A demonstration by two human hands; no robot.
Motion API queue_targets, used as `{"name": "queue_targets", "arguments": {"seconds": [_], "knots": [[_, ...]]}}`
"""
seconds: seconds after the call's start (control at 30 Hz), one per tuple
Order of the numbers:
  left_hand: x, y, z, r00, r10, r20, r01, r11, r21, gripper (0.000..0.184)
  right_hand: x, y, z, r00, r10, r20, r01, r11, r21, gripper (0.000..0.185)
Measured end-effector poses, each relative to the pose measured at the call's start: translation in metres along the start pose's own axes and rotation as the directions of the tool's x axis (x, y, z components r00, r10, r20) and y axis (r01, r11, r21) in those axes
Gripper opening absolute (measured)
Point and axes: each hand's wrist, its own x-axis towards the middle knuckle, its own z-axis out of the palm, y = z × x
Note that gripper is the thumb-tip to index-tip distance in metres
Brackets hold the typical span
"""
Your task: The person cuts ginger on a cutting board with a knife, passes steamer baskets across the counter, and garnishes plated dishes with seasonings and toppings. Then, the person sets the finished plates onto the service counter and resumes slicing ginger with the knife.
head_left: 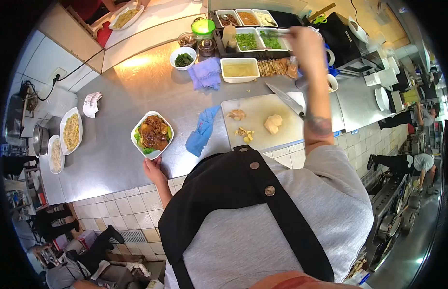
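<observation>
My left hand [155, 169] grips the near edge of a white square bowl [152, 153] with its fingers at the rim. The bowl holds browned, sauced food [154, 131] with green vegetables around it. My right hand [303, 42] is stretched out to the back right, closed on a thin metal utensil [281, 33], whose exact kind I cannot make out. This utensil reaches over a white container of chopped green herbs [270, 40]. A second herb container [246, 41] stands to its left.
A cutting board [262, 139] bears pale food pieces and a knife [285, 98]. Blue cloth [203, 131] and purple cloth [205, 73] lie on the steel counter. A tub of yellowish liquid [240, 70] stands behind. Filled dishes [71, 131] are at left. Other people work nearby.
</observation>
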Motion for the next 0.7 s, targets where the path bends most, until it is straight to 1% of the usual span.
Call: {"name": "queue_targets", "arguments": {"seconds": [0.03, 0.07, 0.13, 0.2, 0.27, 0.3, 0.33, 0.4, 0.47, 0.5, 0.53, 0.57, 0.6, 0.63, 0.67, 0.7], "knots": [[0.0, 0.001, 0.0, 1.0, -0.009, 0.001, 0.009, 1.0, -0.001, 0.03, 0.013, 0.034, -0.01, 0.993, 0.105, -0.058, -0.112, 0.986, -0.125, 0.027], [0.0, 0.0, -0.001, 1.0, -0.019, 0.005, 0.019, 1.0, -0.005, 0.03, 0.028, 0.058, -0.019, 0.937, 0.349, 0.013, -0.334, 0.907, -0.256, 0.029], [0.002, -0.001, -0.002, 0.999, -0.037, 0.005, 0.037, 0.999, -0.013, 0.031, 0.049, 0.129, 0.001, 0.9, 0.436, 0.001, -0.398, 0.825, -0.402, 0.025], [0.001, 0.004, 0.0, 0.999, -0.054, -0.006, 0.054, 0.998, -0.012, 0.031, 0.057, 0.184, 0.029, 0.833, 0.537, 0.137, -0.428, 0.781, -0.455, 0.028], [0.003, 0.003, 0.003, 0.998, -0.061, -0.005, 0.06, 0.998, -0.008, 0.033, 0.055, 0.241, 0.072, 0.863, 0.482, 0.15, -0.352, 0.788, -0.505, 0.027], [0.005, 0.0, 0.003, 0.998, -0.062, -0.003, 0.062, 0.998, 0.001, 0.033, 0.06, 0.277, 0.085, 0.843, 0.465, 0.269, -0.268, 0.798, -0.541, 0.027], [0.007, -0.002, -0.003, 0.998, -0.065, -0.011, 0.065, 0.998, 0.018, 0.034, 0.065, 0.292, 0.103, 0.805, 0.444, 0.394, -0.171, 0.809, -0.562, 0.028], [0.005, 0.0, -0.002, 0.996, -0.088, -0.018, 0.088, 0.996, -0.002, 0.037, 0.053, 0.208, 0.06, 0.742, 0.517, 0.428, -0.295, 0.824, -0.484, 0.031], [0.005, -0.004, 0.002, 0.997, -0.026, -0.072, 0.025, 1.0, -0.005, 0.037, 0.066, 0.218, 0.074, 0.881, 0.367, 0.3, -0.189, 0.852, -0.488, 0.037], [0.007, -0.006, 0.004, 0.997, -0.02, -0.072, 0.02, 1.0, -0.005, 0.036, 0.06, 0.195, 0.077, 0.953, 0.245, 0.177, -0.157, 0.901, -0.404, 0.039], [0.006, -0.008, 0.004, 0.998, -0.014, -0.067, 0.014, 1.0, -0.008, 0.034, 0.047, 0.162, 0.073, 0.991, 0.131, 0.032, -0.114, 0.94, -0.322, 0.04], [0.002, -0.001, 0.006, 0.999, -0.024, -0.024, 0.025, 0.997, 0.067, 0.032, 0.032, 0.106, 0.066, 0.994, 0.061, 0.086, -0.048, 0.987, -0.154, 0.034], [-0.001, 0.011, 0.01, 0.999, -0.039, 0.025, 0.035, 0.989, 0.142, 0.03, 0.011, 0.056, 0.074, 0.991, 0.027, 0.132, -0.031, 0.999, 0.028, 0.027], [-0.003, 0.017, 0.016, 0.998, 0.04, 0.052, -0.048, 0.984, 0.17, 0.027, -0.014, 0.012, 0.087, 0.957, -0.085, 0.276, -0.018, 0.937, 0.35, 0.021], [-0.004, 0.024, 0.018, 0.998, 0.011, 0.059, -0.021, 0.983, 0.18, 0.027, -0.041, -0.021, 0.105, 0.898, -0.32, 0.3, 0.105, 0.821, 0.561, 0.021], [-0.005, 0.03, 0.02, 0.998, -0.019, 0.067, 0.006, 0.982, 0.189, 0.027, -0.063, -0.051, 0.128, 0.734, -0.456, 0.504, 0.025, 0.759, 0.651, 0.017]]}}
